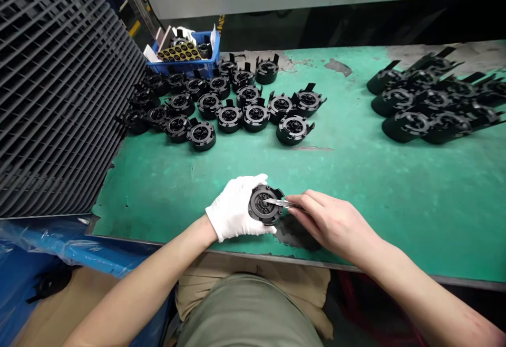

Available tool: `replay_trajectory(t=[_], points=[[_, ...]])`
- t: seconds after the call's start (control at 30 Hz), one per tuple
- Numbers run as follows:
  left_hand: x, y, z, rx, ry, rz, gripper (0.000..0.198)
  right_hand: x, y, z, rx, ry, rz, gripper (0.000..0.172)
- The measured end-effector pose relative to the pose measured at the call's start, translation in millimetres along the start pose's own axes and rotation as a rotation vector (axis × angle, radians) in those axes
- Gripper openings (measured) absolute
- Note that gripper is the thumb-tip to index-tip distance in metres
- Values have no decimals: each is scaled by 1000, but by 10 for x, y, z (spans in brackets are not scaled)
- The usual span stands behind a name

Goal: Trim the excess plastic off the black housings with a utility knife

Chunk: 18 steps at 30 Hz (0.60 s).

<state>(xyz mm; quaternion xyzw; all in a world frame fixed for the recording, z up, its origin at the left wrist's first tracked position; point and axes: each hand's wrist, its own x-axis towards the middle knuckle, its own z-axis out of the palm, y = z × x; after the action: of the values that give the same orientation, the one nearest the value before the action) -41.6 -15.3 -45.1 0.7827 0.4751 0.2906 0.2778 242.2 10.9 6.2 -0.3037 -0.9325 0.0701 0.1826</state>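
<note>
My left hand point(234, 208), in a white glove, is closed round a round black plastic part point(263, 205) and holds it tilted just above the green table mat point(356, 178), near the front edge. My bare right hand point(330, 224) pinches a thin metal tool, a blade or tweezers point(279, 202), whose tip rests on the face of that part.
Several like black round parts point(229, 107) lie in rows at the back left. Another pile of black parts with tabs point(430, 104) sits at the back right. A blue bin point(185, 54) stands at the back. A large black grid panel point(55, 83) leans on the left.
</note>
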Motion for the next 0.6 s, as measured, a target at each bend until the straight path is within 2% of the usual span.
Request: replay_trajectory(t=[0.2,0.4,0.6], points=[[40,28,-28,-56,-26,14,107,12,7,-10,-21,17,-32,7],[24,13,-17,-9,-9,40,110,-14,-103,8,-79,89,-64,4],[12,3,-10,2,-5,64,110,-25,-187,62,-76,123,-21,6]])
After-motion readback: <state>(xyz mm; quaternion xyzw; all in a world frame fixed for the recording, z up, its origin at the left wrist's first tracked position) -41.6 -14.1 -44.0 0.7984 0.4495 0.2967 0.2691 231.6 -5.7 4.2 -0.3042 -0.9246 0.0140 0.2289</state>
